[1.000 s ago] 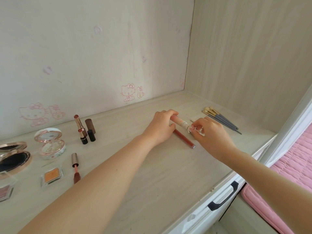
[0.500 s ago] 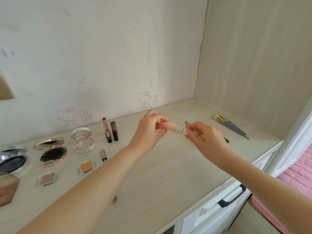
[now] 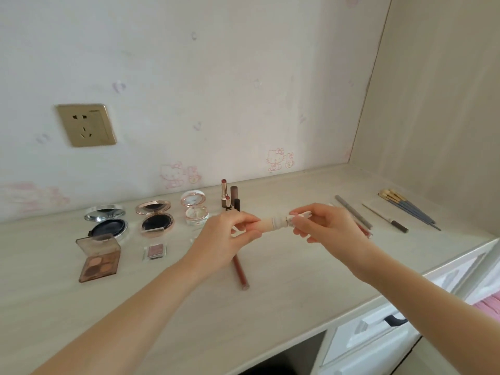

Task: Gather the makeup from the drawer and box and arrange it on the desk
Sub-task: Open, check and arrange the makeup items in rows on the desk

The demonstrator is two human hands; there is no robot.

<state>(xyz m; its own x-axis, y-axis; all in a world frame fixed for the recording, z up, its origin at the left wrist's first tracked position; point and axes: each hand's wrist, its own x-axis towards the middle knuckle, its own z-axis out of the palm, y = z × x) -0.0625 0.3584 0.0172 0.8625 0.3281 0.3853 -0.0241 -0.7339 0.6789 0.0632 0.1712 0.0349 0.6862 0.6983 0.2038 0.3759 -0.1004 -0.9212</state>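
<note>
Left hand (image 3: 224, 236), right hand (image 3: 328, 226) both pinching one tube (image 3: 273, 224); three open compacts (image 3: 155, 219)

I have both forearms extended forward, converging at centre. My left hand (image 3: 224, 239) is palm-down, fingers curled and pinched closed. My right hand (image 3: 328, 230) faces it, thumb and forefinger pinched together, the remaining fingers loosely bent, wrist slightly raised.

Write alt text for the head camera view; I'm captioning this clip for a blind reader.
Two bare hands, left hand and right hand, hold a peach makeup tube level above a pale desk. Behind them lie open compacts, an eyeshadow palette, upright lipsticks, pencils and brushes.
</note>
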